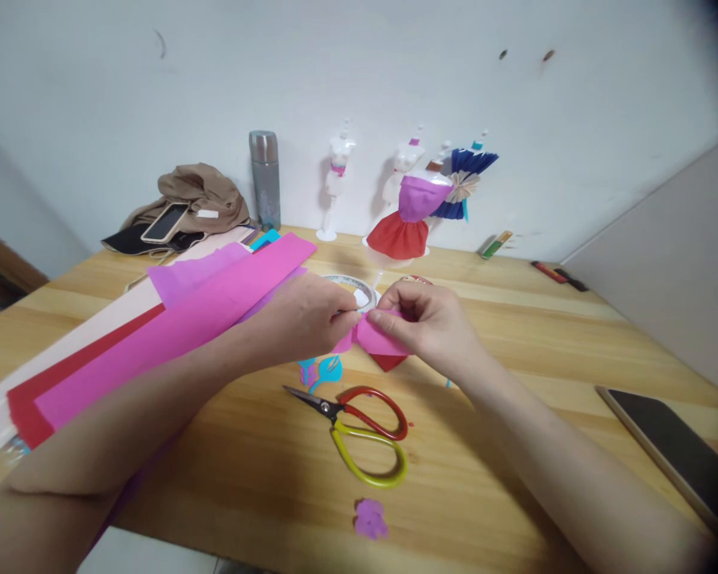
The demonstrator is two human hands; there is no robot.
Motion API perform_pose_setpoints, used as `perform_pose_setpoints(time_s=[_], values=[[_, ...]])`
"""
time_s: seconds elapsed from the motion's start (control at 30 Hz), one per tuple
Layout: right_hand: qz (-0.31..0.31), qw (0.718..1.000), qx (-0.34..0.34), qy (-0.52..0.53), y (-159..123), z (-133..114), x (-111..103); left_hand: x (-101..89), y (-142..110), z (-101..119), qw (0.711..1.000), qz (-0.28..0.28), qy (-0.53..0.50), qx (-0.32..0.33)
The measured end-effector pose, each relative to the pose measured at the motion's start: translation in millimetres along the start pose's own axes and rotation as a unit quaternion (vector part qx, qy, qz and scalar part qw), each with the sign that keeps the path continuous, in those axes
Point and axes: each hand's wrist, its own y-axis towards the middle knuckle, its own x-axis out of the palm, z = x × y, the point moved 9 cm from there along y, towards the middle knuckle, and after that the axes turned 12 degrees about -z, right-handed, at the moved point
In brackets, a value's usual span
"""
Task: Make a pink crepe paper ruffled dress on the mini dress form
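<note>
Between my two hands is a small pink paper piece, pinched narrow at its middle like a bow. My left hand grips it with closed fingers from the left. Thumb and fingers of my right hand are closed on its right side. Just behind them lies a roll of tape. A red paper piece shows under the pink one. Nearer to me rest scissors with one red and one yellow handle, blades pointing left. Blue paper cutouts and a purple paper flower lie close by.
Pink, red and pale paper sheets are stacked at left under my forearm. A grey bottle, a brown cloth bag and a phone stand behind. Small mannequins in paper dresses line the wall. A dark tablet-like device lies right.
</note>
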Motion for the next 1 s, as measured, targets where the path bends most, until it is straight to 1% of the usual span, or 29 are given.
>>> perform_pose_setpoints(time_s=[0.17,0.33,0.4,0.5,0.53,0.6,0.7,0.77,0.83,0.9,0.97,1.0], values=[[0.004,1.0,-0.016,-0.018,-0.1,-2.2,-0.6,1.3,-0.2,-1.2,1.0,-0.005,-0.004,0.0],[0.016,1.0,-0.022,0.009,-2.8,-2.2,-2.1,2.0,1.2,1.0,0.999,-0.019,-0.022,0.022],[-0.01,0.999,-0.029,0.019,-2.8,-3.8,2.0,1.8,1.6,2.1,0.999,-0.028,-0.025,0.035],[-0.082,0.996,-0.025,0.02,-1.0,-4.9,14.2,2.9,2.4,2.3,0.997,-0.046,-0.017,0.053],[-0.094,0.995,-0.021,0.024,-0.4,-4.4,16.0,2.4,2.8,1.8,0.997,-0.043,-0.008,0.058],[-0.086,0.995,-0.011,0.046,0.8,-2.2,14.2,-2.3,3.1,0.7,0.997,-0.007,0.019,0.071],[-0.05,0.994,0.009,0.098,1.5,4.3,7.9,-14.6,0.4,-1.0,0.988,0.096,0.074,0.091],[-0.037,0.991,0.025,0.128,1.3,9.1,6.1,-19.9,-1.8,-3.5,0.978,0.148,0.115,0.089],[-0.028,0.988,0.037,0.148,1.1,12.7,5.2,-24.1,-3.8,-4.3,0.968,0.175,0.156,0.085],[-0.015,0.986,0.043,0.162,1.5,15.2,2.9,-29.8,-7.6,0.7,0.96,0.19,0.174,0.108],[0.003,0.982,0.052,0.18,2.2,18.2,-0.3,-41.3,-15.5,8.2,0.955,0.215,0.147,0.14],[0.014,0.979,0.057,0.195,2.5,19.9,-2.1,-49.2,-20.7,10.8,0.953,0.237,0.12,0.146]])
